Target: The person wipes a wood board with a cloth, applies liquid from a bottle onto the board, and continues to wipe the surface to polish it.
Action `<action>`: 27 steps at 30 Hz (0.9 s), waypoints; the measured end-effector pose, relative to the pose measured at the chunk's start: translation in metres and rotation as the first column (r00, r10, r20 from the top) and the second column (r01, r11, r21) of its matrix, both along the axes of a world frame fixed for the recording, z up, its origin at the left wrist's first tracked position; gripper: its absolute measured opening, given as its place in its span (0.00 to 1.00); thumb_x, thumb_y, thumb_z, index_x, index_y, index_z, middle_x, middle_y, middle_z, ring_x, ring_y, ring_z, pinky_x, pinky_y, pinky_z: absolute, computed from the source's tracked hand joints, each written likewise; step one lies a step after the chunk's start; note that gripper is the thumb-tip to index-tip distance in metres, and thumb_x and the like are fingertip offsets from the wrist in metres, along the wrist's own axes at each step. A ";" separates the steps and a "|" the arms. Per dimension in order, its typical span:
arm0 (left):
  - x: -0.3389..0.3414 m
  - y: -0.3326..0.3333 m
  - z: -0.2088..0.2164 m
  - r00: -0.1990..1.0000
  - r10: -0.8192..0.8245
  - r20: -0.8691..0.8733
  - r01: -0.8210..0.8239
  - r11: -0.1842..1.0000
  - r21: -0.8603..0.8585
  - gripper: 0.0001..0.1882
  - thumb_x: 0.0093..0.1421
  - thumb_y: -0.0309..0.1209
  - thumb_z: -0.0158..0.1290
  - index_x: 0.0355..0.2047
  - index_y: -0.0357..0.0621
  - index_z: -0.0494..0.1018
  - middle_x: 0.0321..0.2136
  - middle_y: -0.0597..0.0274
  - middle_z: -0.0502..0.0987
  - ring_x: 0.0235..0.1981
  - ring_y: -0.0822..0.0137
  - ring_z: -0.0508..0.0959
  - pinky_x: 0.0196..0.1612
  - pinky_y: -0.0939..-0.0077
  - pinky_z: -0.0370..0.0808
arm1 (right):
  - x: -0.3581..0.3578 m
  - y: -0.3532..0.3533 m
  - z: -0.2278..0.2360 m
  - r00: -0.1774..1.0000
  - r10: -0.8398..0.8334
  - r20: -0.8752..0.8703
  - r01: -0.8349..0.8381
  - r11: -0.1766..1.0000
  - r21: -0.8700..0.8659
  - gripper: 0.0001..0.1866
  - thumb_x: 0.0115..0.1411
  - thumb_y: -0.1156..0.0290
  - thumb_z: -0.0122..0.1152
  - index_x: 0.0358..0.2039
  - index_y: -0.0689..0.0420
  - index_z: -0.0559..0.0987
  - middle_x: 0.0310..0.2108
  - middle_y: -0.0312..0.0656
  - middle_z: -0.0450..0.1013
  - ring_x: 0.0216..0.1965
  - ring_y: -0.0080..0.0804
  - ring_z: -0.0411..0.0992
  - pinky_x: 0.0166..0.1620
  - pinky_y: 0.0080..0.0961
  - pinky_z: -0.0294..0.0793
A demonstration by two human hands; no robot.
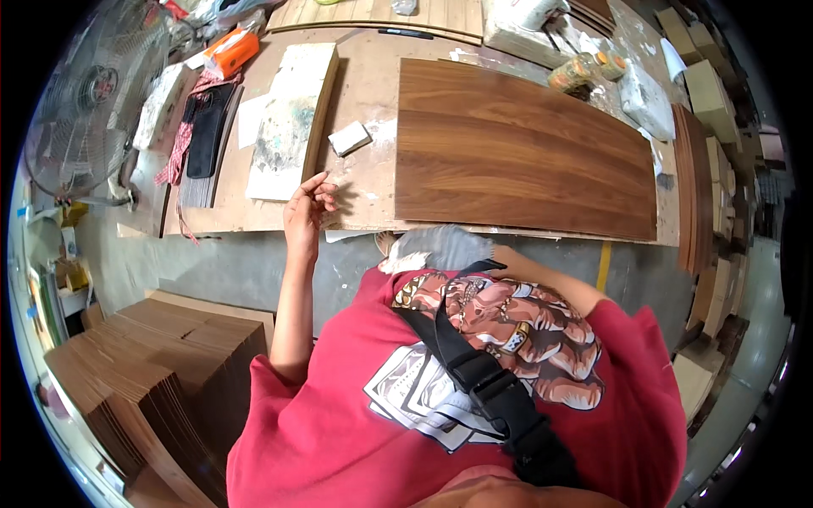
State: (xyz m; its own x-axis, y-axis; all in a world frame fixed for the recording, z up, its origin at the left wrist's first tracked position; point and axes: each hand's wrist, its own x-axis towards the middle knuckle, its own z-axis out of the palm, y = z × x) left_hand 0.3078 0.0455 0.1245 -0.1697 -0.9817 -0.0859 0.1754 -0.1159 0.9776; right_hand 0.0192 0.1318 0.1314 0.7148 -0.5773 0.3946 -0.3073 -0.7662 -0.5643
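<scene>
My left hand (pixel 310 200) is raised at the table's near edge with nothing in it. Its fingers are loosely bent and apart, close to the lower end of a thick, paint-stained pale board (pixel 292 118). My right forearm (pixel 546 278) crosses in front of my body to a grey cloth (pixel 449 245) at the table edge. The cloth hides the fingers of my right hand, which appears to hold it. Beyond the cloth, a dark brown wood-grain panel (pixel 525 152) lies flat on the table. A small white block (pixel 350 138) sits between the panel and the pale board.
A fan (pixel 97 85) stands at the far left, near a black pouch-like item (pixel 207 131) and an orange packet (pixel 230 53). Jars (pixel 576 72) and a white container (pixel 645 100) are at the back right. Stacked brown panels (pixel 161 356) stand at lower left.
</scene>
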 end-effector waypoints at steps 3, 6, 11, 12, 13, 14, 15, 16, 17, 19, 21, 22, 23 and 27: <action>-0.004 -0.002 0.010 0.999 -0.038 0.021 0.038 0.999 0.026 0.23 0.68 0.25 0.32 0.58 0.30 0.69 0.44 0.56 0.79 0.37 0.74 0.75 0.43 0.78 0.74 | -0.046 -0.018 0.031 0.925 -0.158 0.345 0.063 0.961 0.270 0.19 0.58 0.69 0.63 0.49 0.58 0.77 0.50 0.49 0.75 0.51 0.49 0.74 0.55 0.38 0.73; -0.001 0.007 0.012 0.999 -0.047 0.020 0.046 0.998 0.050 0.23 0.68 0.25 0.33 0.58 0.31 0.69 0.44 0.56 0.79 0.37 0.75 0.75 0.44 0.78 0.74 | -0.069 -0.062 0.054 0.476 -0.410 0.778 -0.334 0.734 0.592 0.20 0.66 0.73 0.55 0.59 0.58 0.73 0.59 0.48 0.72 0.54 0.39 0.75 0.57 0.32 0.74; -0.012 0.003 0.015 0.995 -0.083 0.051 0.081 0.996 0.043 0.23 0.67 0.23 0.33 0.57 0.32 0.70 0.44 0.57 0.79 0.37 0.75 0.75 0.44 0.79 0.75 | -0.077 -0.147 0.010 0.710 -0.580 -0.400 0.511 0.815 -0.275 0.21 0.63 0.67 0.49 0.57 0.55 0.73 0.52 0.53 0.72 0.53 0.48 0.73 0.58 0.41 0.71; -0.019 -0.003 0.018 0.993 -0.110 0.044 0.109 0.994 0.031 0.22 0.67 0.23 0.33 0.57 0.33 0.70 0.44 0.57 0.79 0.37 0.75 0.75 0.44 0.79 0.75 | -0.062 -0.140 -0.021 0.610 -0.782 -0.128 0.615 0.569 -0.546 0.20 0.61 0.64 0.47 0.52 0.52 0.74 0.50 0.50 0.71 0.53 0.46 0.69 0.59 0.46 0.66; -0.013 0.001 0.014 0.995 -0.090 0.040 0.088 0.996 0.034 0.22 0.67 0.23 0.34 0.57 0.33 0.70 0.44 0.57 0.79 0.37 0.76 0.75 0.43 0.79 0.75 | -0.028 -0.132 -0.003 0.582 -0.755 -0.303 0.495 0.624 -0.604 0.20 0.61 0.59 0.46 0.51 0.51 0.73 0.51 0.49 0.70 0.56 0.47 0.66 0.59 0.53 0.62; -0.014 0.001 0.015 0.995 -0.093 0.042 0.092 0.995 0.038 0.22 0.67 0.23 0.34 0.57 0.33 0.71 0.44 0.57 0.79 0.38 0.75 0.75 0.44 0.79 0.75 | -0.013 -0.126 -0.013 0.666 -0.717 -0.203 0.508 0.636 -0.581 0.22 0.59 0.57 0.47 0.53 0.50 0.72 0.52 0.49 0.69 0.57 0.49 0.64 0.57 0.59 0.61; -0.025 -0.008 0.019 0.989 -0.146 0.037 0.145 0.989 0.033 0.22 0.67 0.23 0.34 0.57 0.33 0.71 0.44 0.57 0.79 0.38 0.75 0.75 0.44 0.79 0.75 | -0.006 -0.107 -0.001 0.650 -0.715 -0.259 0.528 0.669 -0.522 0.24 0.59 0.55 0.48 0.54 0.49 0.72 0.54 0.48 0.68 0.59 0.50 0.63 0.61 0.60 0.58; -0.012 0.000 0.012 0.996 -0.081 0.048 0.079 0.996 0.039 0.22 0.67 0.23 0.34 0.56 0.33 0.71 0.44 0.57 0.79 0.38 0.75 0.75 0.45 0.78 0.75 | 0.017 -0.091 -0.006 0.731 -0.648 -0.214 0.466 0.704 -0.536 0.27 0.58 0.54 0.50 0.57 0.49 0.72 0.55 0.48 0.68 0.61 0.50 0.62 0.66 0.58 0.53; -0.021 -0.008 0.014 0.994 -0.101 0.039 0.100 0.995 0.027 0.22 0.67 0.24 0.35 0.56 0.32 0.71 0.44 0.57 0.79 0.38 0.75 0.75 0.45 0.78 0.75 | 0.025 -0.077 -0.008 0.716 -0.621 -0.320 0.474 0.768 -0.430 0.29 0.59 0.54 0.51 0.60 0.49 0.71 0.57 0.50 0.68 0.64 0.50 0.61 0.70 0.53 0.48; -0.024 -0.019 0.007 0.993 -0.095 0.076 0.092 0.995 0.030 0.20 0.69 0.28 0.39 0.56 0.33 0.72 0.46 0.57 0.79 0.39 0.76 0.75 0.45 0.78 0.74 | 0.040 -0.053 -0.020 0.848 -0.488 -0.206 0.444 0.867 -0.224 0.28 0.60 0.57 0.53 0.61 0.50 0.72 0.64 0.49 0.65 0.68 0.47 0.58 0.72 0.47 0.47; -0.010 -0.013 0.000 0.988 -0.013 0.152 0.012 1.000 0.010 0.20 0.69 0.29 0.40 0.57 0.34 0.72 0.46 0.57 0.79 0.39 0.77 0.75 0.44 0.79 0.73 | 0.064 -0.043 -0.032 0.916 -0.368 -0.157 0.340 0.923 -0.183 0.26 0.61 0.58 0.52 0.60 0.46 0.73 0.65 0.46 0.63 0.69 0.45 0.58 0.72 0.46 0.48; -0.022 -0.024 0.007 0.988 -0.039 0.152 0.040 0.999 -0.003 0.20 0.69 0.29 0.40 0.57 0.36 0.73 0.47 0.58 0.79 0.38 0.78 0.75 0.44 0.81 0.73 | 0.059 -0.037 -0.032 0.909 -0.380 -0.168 0.347 0.917 -0.197 0.26 0.61 0.58 0.52 0.60 0.44 0.73 0.66 0.45 0.62 0.69 0.44 0.57 0.72 0.44 0.49; -0.028 -0.032 0.012 0.986 -0.047 0.163 0.047 0.999 0.001 0.20 0.69 0.29 0.40 0.56 0.36 0.74 0.47 0.59 0.79 0.38 0.78 0.74 0.44 0.82 0.72 | 0.055 -0.033 -0.029 0.935 -0.344 -0.090 0.327 0.931 -0.162 0.26 0.61 0.59 0.52 0.60 0.44 0.73 0.67 0.45 0.62 0.69 0.44 0.57 0.72 0.43 0.49; -0.049 -0.056 0.026 0.962 -0.109 0.249 0.120 0.992 -0.027 0.20 0.68 0.28 0.40 0.55 0.38 0.75 0.48 0.62 0.79 0.43 0.75 0.74 0.51 0.78 0.69 | 0.039 -0.011 -0.019 0.922 -0.380 -0.078 0.357 0.910 -0.212 0.28 0.61 0.65 0.49 0.64 0.42 0.68 0.66 0.41 0.63 0.69 0.35 0.58 0.68 0.38 0.57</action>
